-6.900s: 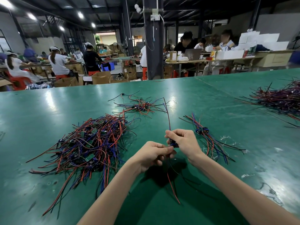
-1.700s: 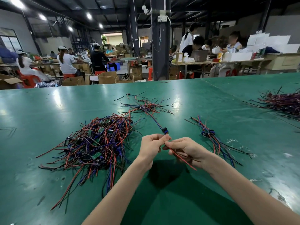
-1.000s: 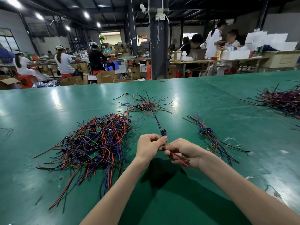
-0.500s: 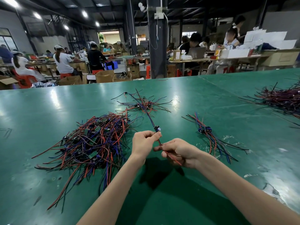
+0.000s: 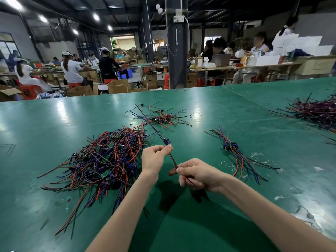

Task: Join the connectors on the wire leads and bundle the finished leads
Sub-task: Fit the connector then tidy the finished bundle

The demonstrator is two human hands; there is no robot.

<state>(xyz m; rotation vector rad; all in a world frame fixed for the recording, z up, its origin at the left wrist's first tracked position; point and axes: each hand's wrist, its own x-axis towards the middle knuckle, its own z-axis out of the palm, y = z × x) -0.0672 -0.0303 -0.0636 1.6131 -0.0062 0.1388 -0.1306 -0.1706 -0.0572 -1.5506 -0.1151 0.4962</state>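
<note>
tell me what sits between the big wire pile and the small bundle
Head view: the left hand and right hand, both holding one joined lead above the green table.

Single head-worn wide-angle camera looked forward and down from the person's head height, close over the green table [image 5: 54, 124], with left hand [image 5: 154, 157] and right hand [image 5: 198, 174] on a wire lead [image 5: 172, 158] near mid-frame and the workshop pillar [image 5: 177, 51] far behind at top.
</note>
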